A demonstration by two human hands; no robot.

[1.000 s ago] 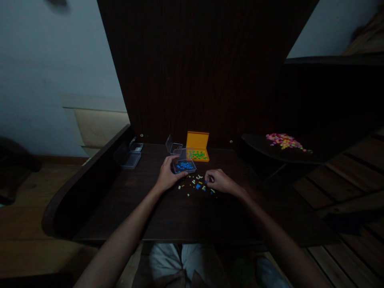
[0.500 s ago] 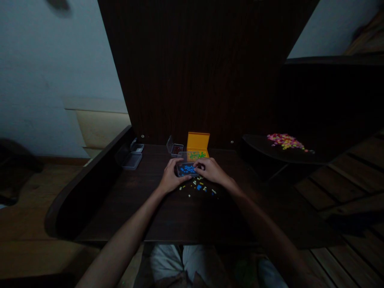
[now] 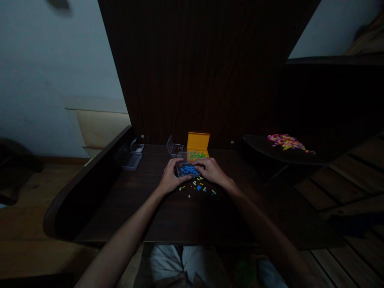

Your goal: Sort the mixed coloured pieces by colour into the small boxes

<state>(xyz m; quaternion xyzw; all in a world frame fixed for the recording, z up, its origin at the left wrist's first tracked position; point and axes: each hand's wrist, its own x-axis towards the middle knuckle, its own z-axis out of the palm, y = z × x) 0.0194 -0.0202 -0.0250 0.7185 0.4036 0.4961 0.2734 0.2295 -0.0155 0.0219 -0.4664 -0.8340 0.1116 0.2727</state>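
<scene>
A small clear box of blue beads [image 3: 187, 170] rests on the dark wooden desk [image 3: 168, 212]. My left hand [image 3: 169, 177] curls round its left side and grips it. From the right, my right hand [image 3: 211, 170] holds its fingers bent over the box's right edge; whether a bead is in them I cannot see. Several loose beads [image 3: 200, 187] in yellow, white and blue lie on the desk just in front of the box, between my wrists.
An orange box with green beads [image 3: 197, 150] stands open behind the blue one, a small clear box [image 3: 175, 149] to its left. Two more clear boxes [image 3: 132, 158] sit at the desk's left rim. A heap of mixed beads [image 3: 285, 141] lies on a side shelf at right.
My right hand has left the loose beads and moved up and left to the blue box. My left hand has stayed on the box.
</scene>
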